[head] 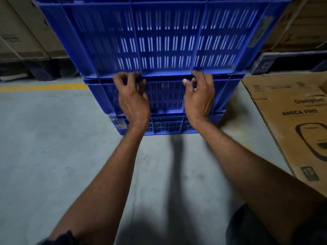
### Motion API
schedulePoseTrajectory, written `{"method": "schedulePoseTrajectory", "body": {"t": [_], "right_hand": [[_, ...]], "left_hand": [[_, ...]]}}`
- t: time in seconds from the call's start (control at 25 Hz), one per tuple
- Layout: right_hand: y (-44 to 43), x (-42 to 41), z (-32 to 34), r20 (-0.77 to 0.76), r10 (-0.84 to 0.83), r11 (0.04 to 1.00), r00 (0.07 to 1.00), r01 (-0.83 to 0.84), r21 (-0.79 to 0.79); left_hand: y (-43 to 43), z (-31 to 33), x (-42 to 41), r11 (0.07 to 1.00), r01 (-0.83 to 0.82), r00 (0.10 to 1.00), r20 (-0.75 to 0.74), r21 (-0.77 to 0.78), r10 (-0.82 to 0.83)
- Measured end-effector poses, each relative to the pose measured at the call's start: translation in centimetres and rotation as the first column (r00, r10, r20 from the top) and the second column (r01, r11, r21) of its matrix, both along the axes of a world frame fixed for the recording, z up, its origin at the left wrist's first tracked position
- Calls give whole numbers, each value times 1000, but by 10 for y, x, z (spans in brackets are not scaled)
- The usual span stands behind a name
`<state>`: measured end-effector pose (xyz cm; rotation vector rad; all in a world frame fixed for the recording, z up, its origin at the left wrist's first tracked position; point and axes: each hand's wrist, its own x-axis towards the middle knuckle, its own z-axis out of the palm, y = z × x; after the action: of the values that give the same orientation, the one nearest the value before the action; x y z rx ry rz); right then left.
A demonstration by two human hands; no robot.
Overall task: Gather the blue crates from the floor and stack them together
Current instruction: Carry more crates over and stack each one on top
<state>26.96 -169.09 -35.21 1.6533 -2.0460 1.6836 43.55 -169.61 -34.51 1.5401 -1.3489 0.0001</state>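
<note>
1. Crates [166, 68], blue, stand in one stack on the floor [53, 138] at 12 o'clock. Three show: the top crate [168, 38], the middle crate [164, 96] and the bottom crate [166, 124], each sitting on the one below. The top crate's upper edge runs out of view.
2. All three have slotted walls. Light shows through the top crate's slots, but what lies inside any of them cannot be told.
3. Bare floor spreads from 6 o'clock round to 9 o'clock, with a dark shadow [177, 165] across it below the stack. A yellow line [44, 87] at 9 o'clock runs in to the stack's left side. A brown printed box [292, 121] lies at 3 o'clock, near the stack, with a narrow strip of floor between them. Cartons [23, 32] stand behind the stack at 10 o'clock, and more of them at 2 o'clock.
4. Both hands are at the seam where the top crate meets the middle crate's rim, side by side with a gap of slotted wall between them.
5. The left hand [132, 99] is at 11 o'clock of the seam's middle. Its fingers are curled like a claw, tips against the rim, thumb lower on the middle crate's wall.
6. The right hand [200, 98] is at 1 o'clock, fingers curled narrow, tips at the top crate's base, thumb pointing toward the other hand.
7. Whether either hand grips the rim or only touches it cannot be told.
</note>
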Motion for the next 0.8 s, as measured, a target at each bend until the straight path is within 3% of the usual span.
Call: {"method": "schedulePoseTrajectory", "body": {"t": [0.4,0.52,0.6,0.68,0.72,0.8], "right_hand": [[-6,-22,4,-212,41,997,976,-54,-55],[-5,-23,9,-213,35,998,976,-43,-34],[2,-20,13,-94,63,998,994,-65,-17],[6,-18,11,190,18,1000,982,-13,-27],[5,-19,10,370,-51,999,928,50,12],[1,-22,15,694,-144,983,705,24,180]], "left_hand": [[1,2,5,999,-40,985,169,9,38],[-1,3,1,999,-51,990,135,0,50],[4,3,-13,999,-44,999,-19,-30,44],[10,-1,-34,999,-35,961,-276,-31,25],[12,-1,-44,1000,4,891,-454,14,3],[8,5,-59,970,201,622,-783,139,-17]]}}
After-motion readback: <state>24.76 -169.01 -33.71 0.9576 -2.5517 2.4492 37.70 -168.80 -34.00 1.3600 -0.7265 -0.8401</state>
